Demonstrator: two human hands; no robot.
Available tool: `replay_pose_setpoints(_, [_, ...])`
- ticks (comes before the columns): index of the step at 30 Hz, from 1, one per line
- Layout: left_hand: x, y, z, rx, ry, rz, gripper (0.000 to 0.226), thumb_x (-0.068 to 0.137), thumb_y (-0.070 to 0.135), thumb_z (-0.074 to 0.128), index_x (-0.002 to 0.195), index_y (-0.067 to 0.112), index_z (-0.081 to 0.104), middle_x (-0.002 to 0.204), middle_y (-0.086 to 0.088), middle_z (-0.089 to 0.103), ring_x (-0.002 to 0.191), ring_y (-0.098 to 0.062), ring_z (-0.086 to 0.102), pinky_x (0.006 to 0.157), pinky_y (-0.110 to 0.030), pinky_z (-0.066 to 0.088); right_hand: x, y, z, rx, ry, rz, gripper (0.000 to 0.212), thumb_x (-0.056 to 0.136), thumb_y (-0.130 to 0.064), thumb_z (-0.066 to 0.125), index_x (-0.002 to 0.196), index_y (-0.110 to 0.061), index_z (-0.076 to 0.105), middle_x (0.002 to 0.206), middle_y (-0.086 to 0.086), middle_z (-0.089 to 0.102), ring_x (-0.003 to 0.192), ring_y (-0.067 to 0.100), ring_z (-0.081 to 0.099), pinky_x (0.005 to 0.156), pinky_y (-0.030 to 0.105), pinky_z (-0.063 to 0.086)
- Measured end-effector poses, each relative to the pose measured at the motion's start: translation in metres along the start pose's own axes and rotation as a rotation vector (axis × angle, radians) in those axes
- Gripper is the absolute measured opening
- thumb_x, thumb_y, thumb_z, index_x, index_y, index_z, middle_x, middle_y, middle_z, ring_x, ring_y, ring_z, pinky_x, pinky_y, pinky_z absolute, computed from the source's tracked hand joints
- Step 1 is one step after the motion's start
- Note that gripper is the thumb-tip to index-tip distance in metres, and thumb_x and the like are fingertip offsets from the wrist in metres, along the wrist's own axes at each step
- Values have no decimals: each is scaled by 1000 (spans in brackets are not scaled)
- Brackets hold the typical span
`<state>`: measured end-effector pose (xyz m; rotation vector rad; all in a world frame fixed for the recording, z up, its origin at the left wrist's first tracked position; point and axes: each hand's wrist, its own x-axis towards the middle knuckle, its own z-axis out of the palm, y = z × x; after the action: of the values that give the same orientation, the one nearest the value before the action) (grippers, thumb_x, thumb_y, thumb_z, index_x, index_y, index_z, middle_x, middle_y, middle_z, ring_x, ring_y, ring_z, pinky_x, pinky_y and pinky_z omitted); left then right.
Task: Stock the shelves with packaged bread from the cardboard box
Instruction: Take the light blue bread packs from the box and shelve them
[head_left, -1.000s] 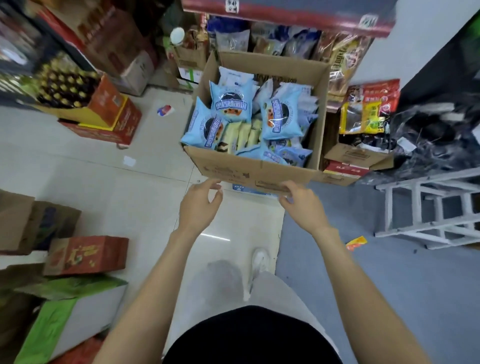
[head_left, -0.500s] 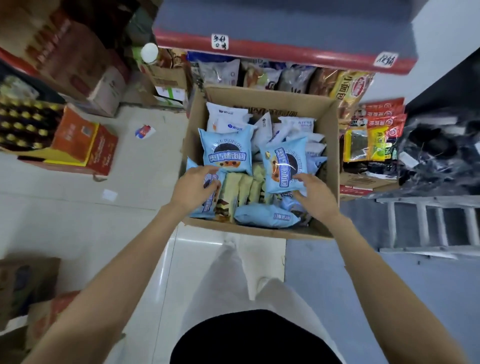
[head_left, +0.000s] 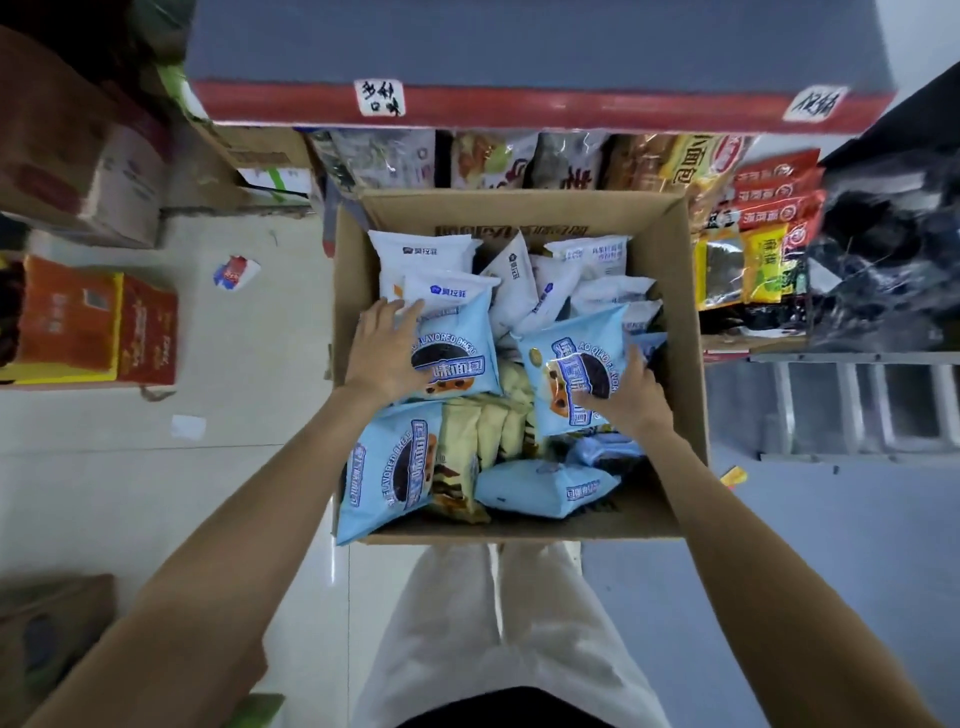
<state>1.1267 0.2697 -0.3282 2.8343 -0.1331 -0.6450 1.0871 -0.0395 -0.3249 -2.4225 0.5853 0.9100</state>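
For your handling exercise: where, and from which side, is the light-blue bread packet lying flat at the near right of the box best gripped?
Likely from above, pinching the middle of the flat light-blue packet. It lies on its side on top of the pile in the cardboard box, its broad face up and uncovered, while the near wall blocks a sideways approach. The right hand is nearest.

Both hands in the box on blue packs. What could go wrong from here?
1. The left hand lies mostly flat on its light-blue bread pack, fingers barely curled, so the pack may slip on the lift.
2. The right hand holds a tilted blue pack; pulling it could tumble the white packs behind.
3. A blue pack overhangs the cardboard box's near-left edge and might drop if jostled.
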Motion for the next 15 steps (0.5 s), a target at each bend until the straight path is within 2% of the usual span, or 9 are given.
replay_pose_setpoints(2, [9, -7, 1, 100, -139, -56, 105, 73, 53, 72, 151, 20, 11, 154, -12, 21, 143, -31, 13, 117, -46, 9, 6, 8, 3, 7, -47, 21, 113, 70, -51, 77, 150, -18, 5, 148, 17, 30, 134, 39, 32, 107, 52, 34])
replay_pose_setpoints(4, [17, -12, 1, 143, -218, -66, 107, 70, 55, 73, 151, 24, 11, 152, -10, 22, 142, -30, 12, 116, -52, 12, 9, 12, 3, 112, -85, 16, 112, 66, -46, 81, 148, -21, 9, 146, 14, 36, 130, 36, 40, 105, 51, 38])
replay_pose_setpoints(7, [24, -9, -4, 252, -233, -40, 105, 63, 65, 72, 147, 28, 21, 141, -10, 35, 132, -30, 24, 109, -52, 22, 10, 18, 2, 216, -77, -44, 107, 66, -36, 84, 147, -23, 14, 137, 8, 50, 121, 32, 52, 98, 46, 44])
replay_pose_setpoints(10, [24, 0, -11, 355, -178, 15, 104, 58, 72, 71, 142, 25, 32, 129, -12, 41, 120, -31, 36, 100, -43, 30, 9, 18, 0, 225, 6, -64, 105, 63, -41, 85, 144, -19, 23, 133, 5, 54, 117, 27, 56, 94, 43, 48])
replay_pose_setpoints(12, [22, 4, -12, 300, -171, 11, 102, 59, 67, 74, 142, 25, 33, 127, -11, 38, 116, -31, 41, 93, -42, 39, 6, 16, -3, 187, 78, -61, 94, 62, -48, 83, 137, -16, 36, 127, 4, 57, 114, 25, 57, 92, 41, 49])
replay_pose_setpoints(14, [18, 4, -13, 212, -189, -8, 100, 61, 62, 77, 142, 26, 32, 128, -9, 36, 114, -31, 46, 85, -42, 46, 4, 14, -6, 143, 137, -62, 81, 63, -59, 77, 126, -20, 46, 119, 0, 62, 109, 23, 59, 91, 41, 49])
replay_pose_setpoints(15, [16, 2, -13, 165, -201, -13, 100, 62, 58, 79, 143, 26, 31, 131, -9, 35, 116, -31, 46, 86, -42, 46, 3, 14, -9, 146, 141, -56, 76, 63, -62, 74, 123, -23, 48, 116, -2, 63, 107, 23, 60, 90, 41, 49])
